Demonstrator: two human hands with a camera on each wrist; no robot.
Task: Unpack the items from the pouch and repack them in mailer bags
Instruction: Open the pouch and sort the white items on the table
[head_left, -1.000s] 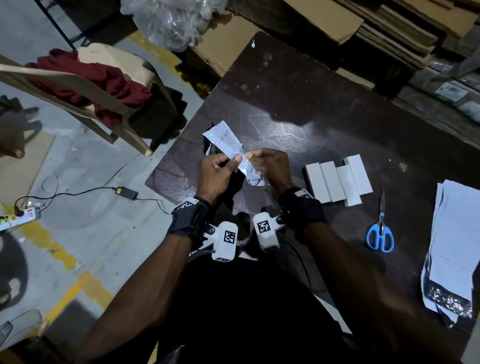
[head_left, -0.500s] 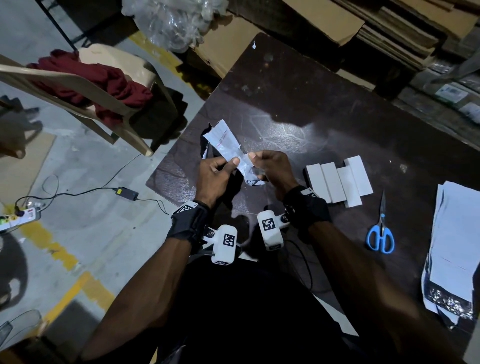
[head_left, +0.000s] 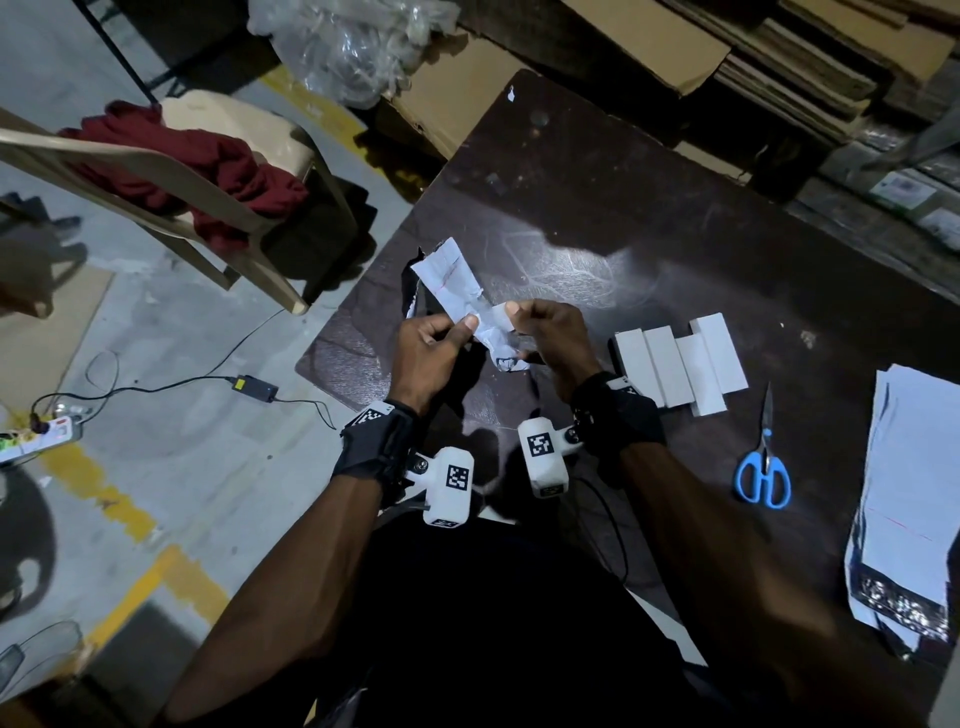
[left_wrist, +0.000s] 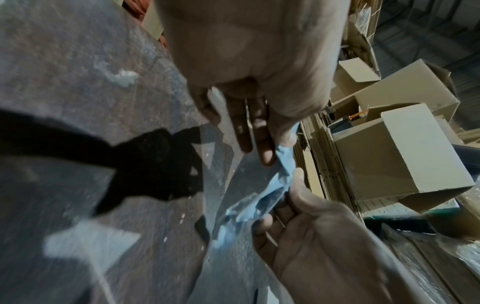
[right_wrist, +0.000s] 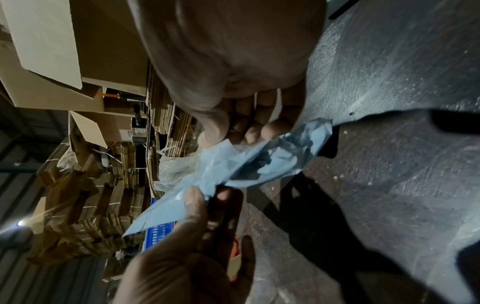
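Note:
Both hands hold a crumpled pale pouch (head_left: 451, 278) just above the left part of the dark table (head_left: 623, 208). My left hand (head_left: 462, 331) pinches its middle between thumb and fingers. The right hand (head_left: 513, 318) pinches it close beside, near the crumpled lower end. In the left wrist view the pouch (left_wrist: 255, 195) runs from my left fingers (left_wrist: 259, 139) down to the right hand (left_wrist: 311, 226). The right wrist view shows its torn end (right_wrist: 275, 162) gaping under the right fingers (right_wrist: 270, 127). Its contents are hidden. A stack of white mailer bags (head_left: 914, 493) lies at the right edge.
Several white boxes (head_left: 680, 364) lie side by side right of the hands. Blue-handled scissors (head_left: 762, 467) rest between them and the bags. A chair with a red cloth (head_left: 208, 171) stands left of the table, cables (head_left: 254, 387) cross the floor, and flattened cardboard (head_left: 649, 47) is piled behind.
The right thumb has slid slightly to the right along the pouch, so the two pinches are a little farther apart. The pouch stays at the same spot.

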